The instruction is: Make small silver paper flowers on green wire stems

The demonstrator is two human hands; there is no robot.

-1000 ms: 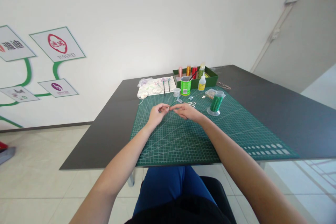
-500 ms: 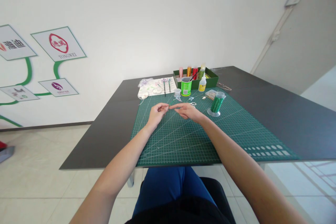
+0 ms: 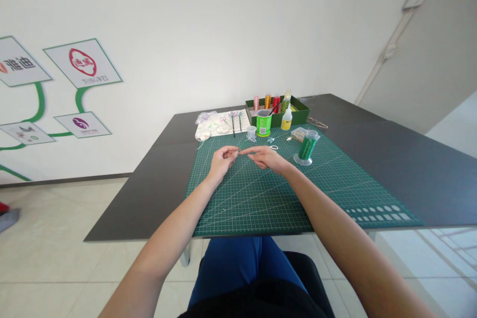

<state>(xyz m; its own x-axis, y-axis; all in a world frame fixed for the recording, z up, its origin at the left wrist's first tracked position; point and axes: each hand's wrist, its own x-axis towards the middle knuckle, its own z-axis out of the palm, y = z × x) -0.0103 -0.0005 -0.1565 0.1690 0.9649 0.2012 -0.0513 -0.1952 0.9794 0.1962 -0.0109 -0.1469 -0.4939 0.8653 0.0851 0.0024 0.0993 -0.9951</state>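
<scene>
Your left hand [image 3: 222,160] pinches a thin stem [image 3: 240,147]; whether your right hand [image 3: 270,158] grips is unclear; green box [image 3: 300,117] holds thread spools [image 3: 268,101].

Two hands [image 3: 222,161] [image 3: 269,158], one mat [image 3: 261,198], one bottle [image 3: 286,120], one cup [image 3: 263,125], one box [image 3: 303,115] far off, one large green spool [image 3: 307,146] right, four signs [image 3: 82,63] left.

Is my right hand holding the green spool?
No, the green spool stands on the cutting mat, apart from the right hand.
</scene>
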